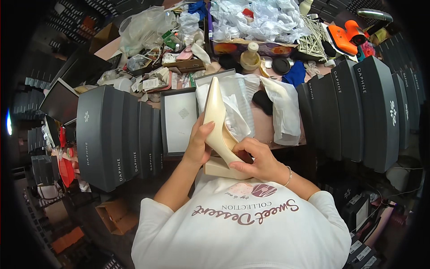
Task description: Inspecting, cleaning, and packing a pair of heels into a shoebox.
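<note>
A cream high-heeled pump is held up in front of my chest, its pointed toe aimed away from me. My left hand grips it along the left side, with the thumb lying over the upper. At the heel end, my right hand is closed on the rim, with the fingertips dipping into the opening and the thumb on the outside. The shoe hides part of those fingers. Beneath its heel shows a cream block-like piece, whose kind I cannot make out. Just beyond, white tissue paper lies in an open shoebox.
Grey shoeboxes stand in a row at left, and more shoeboxes at right. A grey lid lies beside the tissue. Farther back are a bottle, a bin of crumpled plastic, and an orange tool.
</note>
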`<state>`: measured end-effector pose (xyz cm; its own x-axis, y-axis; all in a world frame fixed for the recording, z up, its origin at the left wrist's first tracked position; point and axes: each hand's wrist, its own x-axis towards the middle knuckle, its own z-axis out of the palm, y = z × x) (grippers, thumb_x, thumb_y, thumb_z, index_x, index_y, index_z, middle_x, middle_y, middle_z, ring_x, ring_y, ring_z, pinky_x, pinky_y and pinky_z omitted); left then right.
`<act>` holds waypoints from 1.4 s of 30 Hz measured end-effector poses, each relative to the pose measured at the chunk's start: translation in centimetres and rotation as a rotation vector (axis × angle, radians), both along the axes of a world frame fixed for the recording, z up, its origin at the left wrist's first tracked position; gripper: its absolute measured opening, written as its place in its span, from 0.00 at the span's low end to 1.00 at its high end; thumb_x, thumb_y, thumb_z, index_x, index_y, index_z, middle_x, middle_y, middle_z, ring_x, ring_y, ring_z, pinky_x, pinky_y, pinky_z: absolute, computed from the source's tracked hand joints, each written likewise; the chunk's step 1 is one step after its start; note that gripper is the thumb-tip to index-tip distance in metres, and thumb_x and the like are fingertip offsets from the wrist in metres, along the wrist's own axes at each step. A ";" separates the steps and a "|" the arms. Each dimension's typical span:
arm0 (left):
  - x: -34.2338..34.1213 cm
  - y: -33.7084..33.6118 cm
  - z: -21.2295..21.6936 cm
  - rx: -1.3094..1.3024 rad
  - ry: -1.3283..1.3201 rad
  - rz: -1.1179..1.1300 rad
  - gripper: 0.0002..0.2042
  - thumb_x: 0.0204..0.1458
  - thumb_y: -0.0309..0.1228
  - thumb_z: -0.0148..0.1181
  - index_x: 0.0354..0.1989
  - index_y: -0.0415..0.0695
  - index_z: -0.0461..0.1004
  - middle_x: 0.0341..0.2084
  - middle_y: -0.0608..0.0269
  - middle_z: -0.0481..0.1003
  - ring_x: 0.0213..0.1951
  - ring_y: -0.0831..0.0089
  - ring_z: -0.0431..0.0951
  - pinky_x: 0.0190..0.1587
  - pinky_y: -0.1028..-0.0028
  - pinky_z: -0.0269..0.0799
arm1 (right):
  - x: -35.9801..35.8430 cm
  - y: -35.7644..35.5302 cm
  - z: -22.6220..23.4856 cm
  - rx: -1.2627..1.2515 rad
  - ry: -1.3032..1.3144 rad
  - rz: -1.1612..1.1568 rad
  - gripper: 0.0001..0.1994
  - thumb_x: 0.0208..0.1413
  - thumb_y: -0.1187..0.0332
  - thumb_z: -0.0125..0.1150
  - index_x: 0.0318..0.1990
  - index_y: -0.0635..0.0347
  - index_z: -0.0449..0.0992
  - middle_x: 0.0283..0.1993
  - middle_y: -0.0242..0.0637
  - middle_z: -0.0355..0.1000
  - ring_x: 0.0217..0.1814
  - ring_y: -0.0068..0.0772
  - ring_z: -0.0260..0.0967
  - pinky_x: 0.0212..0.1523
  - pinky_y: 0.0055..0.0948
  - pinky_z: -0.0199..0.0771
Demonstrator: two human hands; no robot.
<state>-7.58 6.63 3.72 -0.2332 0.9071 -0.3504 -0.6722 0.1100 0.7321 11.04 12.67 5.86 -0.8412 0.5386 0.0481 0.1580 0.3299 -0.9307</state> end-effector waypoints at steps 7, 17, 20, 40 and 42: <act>0.3 -0.5 2.2 0.040 0.086 0.016 0.33 0.46 0.40 0.58 0.59 0.37 0.57 0.43 0.58 0.68 0.46 0.72 0.69 0.50 0.72 0.67 | -1.2 -0.7 0.6 0.092 0.127 -0.036 0.09 0.48 0.69 0.66 0.30 0.61 0.71 0.25 0.36 0.67 0.24 0.34 0.67 0.24 0.29 0.66; -0.1 -1.3 1.8 0.012 0.113 0.022 0.38 0.45 0.39 0.59 0.62 0.33 0.52 0.49 0.53 0.65 0.51 0.69 0.67 0.55 0.70 0.64 | -2.1 0.5 0.4 0.781 0.161 0.038 0.11 0.43 0.71 0.66 0.23 0.56 0.66 0.19 0.32 0.59 0.18 0.31 0.62 0.18 0.29 0.63; -0.1 -1.4 1.8 0.002 0.094 -0.007 0.38 0.45 0.39 0.60 0.62 0.33 0.52 0.50 0.53 0.64 0.53 0.68 0.66 0.56 0.69 0.63 | -1.7 2.6 1.8 0.779 0.163 -0.012 0.10 0.45 0.72 0.65 0.24 0.57 0.67 0.20 0.33 0.60 0.19 0.32 0.62 0.18 0.29 0.63; 0.2 -1.5 1.8 -0.042 0.130 0.004 0.37 0.46 0.40 0.61 0.61 0.34 0.53 0.49 0.55 0.65 0.51 0.70 0.66 0.55 0.71 0.62 | -1.1 0.8 2.8 0.778 -0.079 0.218 0.11 0.38 0.73 0.63 0.31 0.58 0.70 0.26 0.33 0.64 0.26 0.31 0.66 0.25 0.28 0.67; 0.1 -1.4 1.7 -0.044 0.121 -0.006 0.36 0.46 0.40 0.61 0.61 0.34 0.54 0.48 0.56 0.65 0.51 0.71 0.66 0.54 0.71 0.62 | -1.3 1.0 2.8 0.837 -0.096 0.264 0.11 0.36 0.72 0.63 0.30 0.57 0.69 0.26 0.33 0.63 0.26 0.30 0.65 0.24 0.27 0.67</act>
<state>-7.45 5.19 5.39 -0.2711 0.8928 -0.3598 -0.5786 0.1476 0.8021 9.74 13.65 8.70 -0.9539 0.1457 0.2624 0.0454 0.9342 -0.3537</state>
